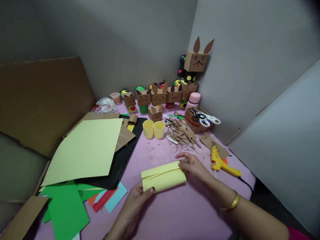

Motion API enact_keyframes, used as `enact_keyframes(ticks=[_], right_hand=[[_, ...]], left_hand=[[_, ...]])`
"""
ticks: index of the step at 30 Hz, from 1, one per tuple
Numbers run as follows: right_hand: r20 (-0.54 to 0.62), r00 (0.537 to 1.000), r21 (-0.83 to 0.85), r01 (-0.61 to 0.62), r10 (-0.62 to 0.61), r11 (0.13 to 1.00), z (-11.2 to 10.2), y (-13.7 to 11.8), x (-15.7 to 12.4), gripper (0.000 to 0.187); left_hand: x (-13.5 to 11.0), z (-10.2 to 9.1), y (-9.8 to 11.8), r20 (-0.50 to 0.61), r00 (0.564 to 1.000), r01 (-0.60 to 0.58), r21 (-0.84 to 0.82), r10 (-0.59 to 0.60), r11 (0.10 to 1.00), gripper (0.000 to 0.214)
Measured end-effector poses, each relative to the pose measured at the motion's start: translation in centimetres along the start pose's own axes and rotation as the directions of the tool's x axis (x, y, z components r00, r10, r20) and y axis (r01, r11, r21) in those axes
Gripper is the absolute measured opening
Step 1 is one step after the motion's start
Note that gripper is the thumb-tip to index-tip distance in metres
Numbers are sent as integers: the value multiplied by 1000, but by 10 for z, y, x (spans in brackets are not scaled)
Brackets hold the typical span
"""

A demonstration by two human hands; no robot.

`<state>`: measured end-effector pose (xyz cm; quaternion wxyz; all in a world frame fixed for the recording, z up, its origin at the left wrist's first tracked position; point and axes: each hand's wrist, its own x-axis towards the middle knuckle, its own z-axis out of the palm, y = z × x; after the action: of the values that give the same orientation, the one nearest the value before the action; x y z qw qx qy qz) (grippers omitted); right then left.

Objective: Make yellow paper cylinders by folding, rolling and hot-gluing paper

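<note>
A rolled sheet of yellow paper (163, 180) is held level above the pink tabletop, its long overlapping edge facing up. My left hand (136, 203) grips its left end, the thumb on the front and the other fingers partly hidden behind. At the right end, my right hand (192, 165) pinches the roll near the top edge, index finger stretched out past it. Beyond the roll stand two joined yellow paper cups (153, 130). To the right of my right hand, a yellow glue gun (222, 163) rests on a piece of cardboard (206, 141).
Large yellow sheets (85, 150) overlie black paper (127, 160) on the left, with green paper (66, 210) nearer. Cardboard scraps (182, 133) lie beside a box with scissors (206, 118). Several cardboard animal figures (158, 96) line the back wall.
</note>
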<state>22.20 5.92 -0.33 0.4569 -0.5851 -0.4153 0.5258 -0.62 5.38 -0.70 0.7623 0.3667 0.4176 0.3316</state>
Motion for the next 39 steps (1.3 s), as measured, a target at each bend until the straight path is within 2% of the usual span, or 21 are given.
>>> enact_keyframes(ticks=[4,13,27,39], right_hand=[[24,1000,19,-16,15,1000,-1,-6,3,28],[42,998,32,-36,35,999,-2,-1,-1,27],[20,999,-19,-26,27,999,-4,12,0,31],[33,998,-5,-55,56,998,-2,13,-1,38]], left_hand=[[1,1,0,-94,992,91,47,-86,995,28],[1,2,2,-132,985,116,28,-111,993,27],[1,2,3,-115,988,107,31,-103,994,28],[1,0,0,-104,991,91,22,-88,996,27]])
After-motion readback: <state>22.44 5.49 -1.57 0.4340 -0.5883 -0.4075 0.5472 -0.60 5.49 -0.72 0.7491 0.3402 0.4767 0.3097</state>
